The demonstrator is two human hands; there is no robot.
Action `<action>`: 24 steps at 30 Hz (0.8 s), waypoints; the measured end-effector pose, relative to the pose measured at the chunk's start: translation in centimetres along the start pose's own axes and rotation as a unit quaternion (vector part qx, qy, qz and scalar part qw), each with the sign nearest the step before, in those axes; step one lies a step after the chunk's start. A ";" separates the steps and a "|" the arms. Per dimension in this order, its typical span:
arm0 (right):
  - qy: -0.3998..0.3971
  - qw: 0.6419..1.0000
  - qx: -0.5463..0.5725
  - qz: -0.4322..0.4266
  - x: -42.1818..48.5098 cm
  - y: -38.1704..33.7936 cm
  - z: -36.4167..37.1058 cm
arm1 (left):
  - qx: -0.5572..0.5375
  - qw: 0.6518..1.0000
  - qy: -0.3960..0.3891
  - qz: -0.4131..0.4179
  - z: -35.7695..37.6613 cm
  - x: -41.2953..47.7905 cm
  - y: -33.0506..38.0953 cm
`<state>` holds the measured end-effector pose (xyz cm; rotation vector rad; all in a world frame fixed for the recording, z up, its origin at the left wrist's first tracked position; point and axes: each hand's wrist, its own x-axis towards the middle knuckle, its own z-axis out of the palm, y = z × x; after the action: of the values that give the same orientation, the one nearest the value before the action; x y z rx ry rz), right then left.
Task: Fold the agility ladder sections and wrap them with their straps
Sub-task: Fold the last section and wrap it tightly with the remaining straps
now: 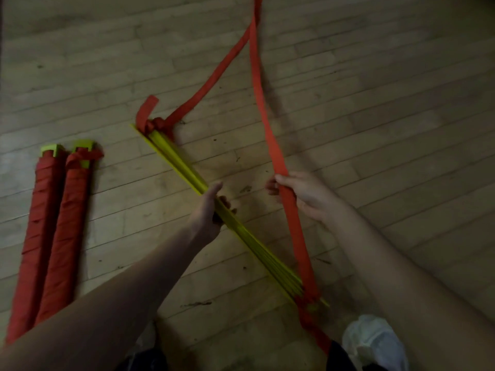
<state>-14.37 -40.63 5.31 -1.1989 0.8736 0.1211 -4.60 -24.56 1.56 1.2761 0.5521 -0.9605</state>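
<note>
Bundle of flat yellow plastic ladder rungs (257, 245): stacked together, lying on a diagonal, far end up-left, near end down-right by the person's legs. Cannot tell whether it rests on the pale wooden plank floor (375, 103) or is held just above it.

Left hand (207, 212): fingers curled round the bundle's middle, thumb along the top.

Long red fabric strap (261, 100): rises from the bundle's near end and runs on beyond the bundle's far end. Right hand (302, 195), right of the bundle's middle, holds it with fingers curled round.

Second red strap (218, 72): knotted at the bundle's far end, trailing away to meet the first.

Two strap-wrapped red rolls with yellow ends (65, 220): well left of the bundle, side by side.

White shoe (375, 341): just below the bundle's near end.
</note>
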 end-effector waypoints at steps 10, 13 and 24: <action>-0.092 0.994 -0.048 -0.042 2.8 -5.4 2.7 | 0.097 0.975 -0.189 -0.059 -0.1 -1.8 0.2; -0.135 0.989 -0.030 -0.049 3.3 -5.7 3.2 | 0.173 0.954 -0.236 -0.066 -0.6 -2.4 -0.2; -0.151 0.985 0.048 -0.064 3.1 -5.4 2.6 | 0.165 0.921 -0.333 -0.121 -0.9 -3.2 -0.1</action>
<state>-8.12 -41.66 7.61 -1.1086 0.5304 0.1500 -6.21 -22.79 3.93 1.0856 0.0057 -1.6578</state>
